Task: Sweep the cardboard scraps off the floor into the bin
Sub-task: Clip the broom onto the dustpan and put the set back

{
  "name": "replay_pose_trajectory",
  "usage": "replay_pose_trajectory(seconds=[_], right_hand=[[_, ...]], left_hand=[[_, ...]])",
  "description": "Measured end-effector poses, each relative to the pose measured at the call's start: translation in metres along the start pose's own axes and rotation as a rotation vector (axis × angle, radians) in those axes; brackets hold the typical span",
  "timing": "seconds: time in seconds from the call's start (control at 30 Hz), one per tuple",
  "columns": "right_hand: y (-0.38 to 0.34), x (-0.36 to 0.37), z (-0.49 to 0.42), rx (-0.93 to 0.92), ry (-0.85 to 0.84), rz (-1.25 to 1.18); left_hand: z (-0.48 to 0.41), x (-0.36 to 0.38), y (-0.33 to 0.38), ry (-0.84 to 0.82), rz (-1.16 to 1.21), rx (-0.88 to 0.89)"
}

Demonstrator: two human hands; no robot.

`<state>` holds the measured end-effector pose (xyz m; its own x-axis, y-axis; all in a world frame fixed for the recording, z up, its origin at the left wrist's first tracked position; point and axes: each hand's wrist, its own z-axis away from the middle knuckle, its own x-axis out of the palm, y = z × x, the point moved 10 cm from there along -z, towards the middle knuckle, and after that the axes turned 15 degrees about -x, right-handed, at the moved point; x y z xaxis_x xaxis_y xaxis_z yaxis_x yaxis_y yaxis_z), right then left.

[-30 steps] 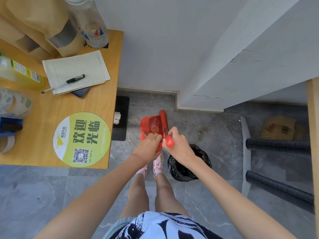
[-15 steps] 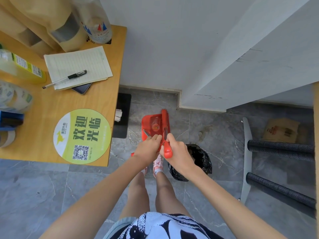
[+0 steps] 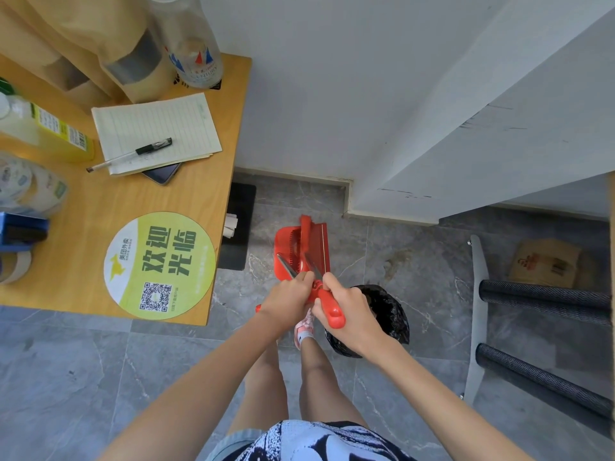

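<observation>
Both hands [image 3: 289, 299] [image 3: 352, 314] now pull closed around red brush [image 3: 327, 306] and dustpan [image 3: 296, 251] handles at centre; jerking them apart risks spills beside the bin [image 3: 389, 311].

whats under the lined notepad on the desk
A dark phone lies under the lined notepad, one corner poking out at the near edge. A pen rests on top. The rest of the phone is covered.
</observation>
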<state>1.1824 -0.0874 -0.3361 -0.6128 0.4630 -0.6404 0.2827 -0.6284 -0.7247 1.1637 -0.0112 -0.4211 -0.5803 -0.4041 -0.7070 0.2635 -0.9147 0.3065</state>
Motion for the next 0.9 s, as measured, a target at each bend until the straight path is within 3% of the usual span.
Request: replay_pose_trajectory(seconds=[0.57,0.9], right_hand=[[-0.015,-0.014,-0.016,0.093,0.055,-0.108],[-0.054,-0.094,-0.034,0.021,0.181,-0.047]], left_hand=[[0.006,-0.037,-0.004,0.079,-0.051,0.004],[0.025,-0.134,0.036,0.221,-0.184,0.064]])
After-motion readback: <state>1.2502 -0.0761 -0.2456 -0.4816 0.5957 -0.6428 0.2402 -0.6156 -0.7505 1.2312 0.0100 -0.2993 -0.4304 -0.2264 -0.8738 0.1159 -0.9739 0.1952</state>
